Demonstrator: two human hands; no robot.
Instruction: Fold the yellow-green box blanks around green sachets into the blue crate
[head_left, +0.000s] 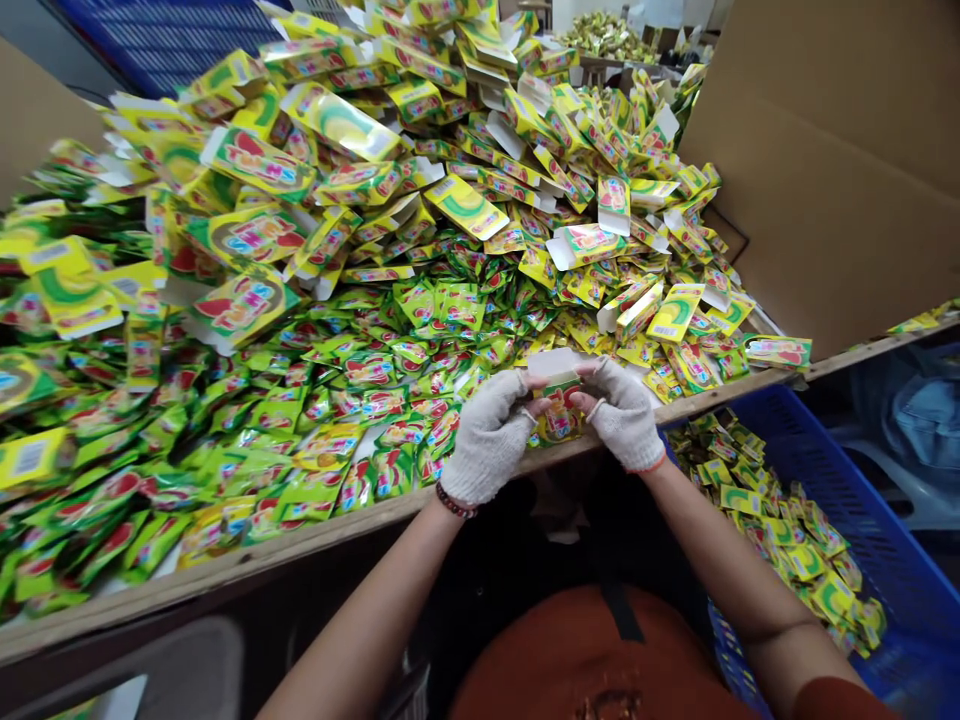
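Both my hands wear white knit gloves with open fingertips. My left hand [489, 436] and my right hand [624, 412] together grip one small yellow-green carton [557, 400] over the table's front edge [300, 545]. The carton's white top flap stands open. Just beyond my hands lies a heap of green sachets [375, 390]. Flat and half-folded yellow cartons [465, 205] are piled further back.
A blue plastic crate [847, 500] at my right holds several closed cartons [780, 530]. A large cardboard sheet [840, 160] leans at the back right. Another blue crate [165, 35] stands at the far left.
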